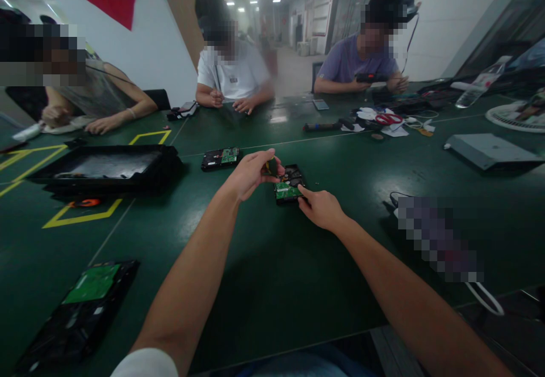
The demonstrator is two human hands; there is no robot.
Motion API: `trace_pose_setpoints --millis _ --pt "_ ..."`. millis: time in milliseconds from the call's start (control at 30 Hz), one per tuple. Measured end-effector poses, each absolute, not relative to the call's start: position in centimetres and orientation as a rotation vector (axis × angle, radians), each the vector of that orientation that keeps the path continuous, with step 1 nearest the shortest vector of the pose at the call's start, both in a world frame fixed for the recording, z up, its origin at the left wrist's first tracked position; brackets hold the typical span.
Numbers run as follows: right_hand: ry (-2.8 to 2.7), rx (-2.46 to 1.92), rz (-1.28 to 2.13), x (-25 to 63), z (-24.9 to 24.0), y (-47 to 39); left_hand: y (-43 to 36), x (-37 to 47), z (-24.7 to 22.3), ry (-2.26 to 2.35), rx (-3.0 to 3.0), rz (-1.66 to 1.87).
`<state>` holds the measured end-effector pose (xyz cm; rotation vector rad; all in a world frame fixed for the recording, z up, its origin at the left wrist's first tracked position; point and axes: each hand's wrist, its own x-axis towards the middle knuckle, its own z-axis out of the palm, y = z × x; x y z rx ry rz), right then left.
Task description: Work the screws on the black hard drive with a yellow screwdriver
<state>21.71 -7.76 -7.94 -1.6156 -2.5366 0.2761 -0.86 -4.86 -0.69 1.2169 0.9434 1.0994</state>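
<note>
A black hard drive with a green circuit board point(288, 189) lies on the dark green table in front of me. My left hand point(255, 174) is closed round a small screwdriver with a dark green and yellow handle point(271, 166), held over the drive's upper left part. The screwdriver's tip is too small to make out. At the drive's right edge rests my right hand point(320, 206), its index finger and thumb touching the side, fingers partly curled. Whether it grips the drive firmly is hard to see.
Another drive point(220, 158) lies behind my left hand, a third point(91, 286) at the near left. Black trays point(106, 167) stand left, above an orange tool point(85, 202). A grey box point(494, 151) and a blurred-out object point(438, 238) are right. Three people sit opposite.
</note>
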Motion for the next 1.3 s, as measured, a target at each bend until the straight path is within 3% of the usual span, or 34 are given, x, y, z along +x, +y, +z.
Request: trace_pose_setpoints --millis 733,1300 --pt "-2.531 -1.639 0.183 21.8 -8.7 -7.5 -5.5 -1.7 0.3 1.087 1.492 1.114" --pt "-2.515 -1.617 0.243 21.7 -8.5 -7.6 -5.2 -0.7 -0.4 0.879 1.306 1.167"
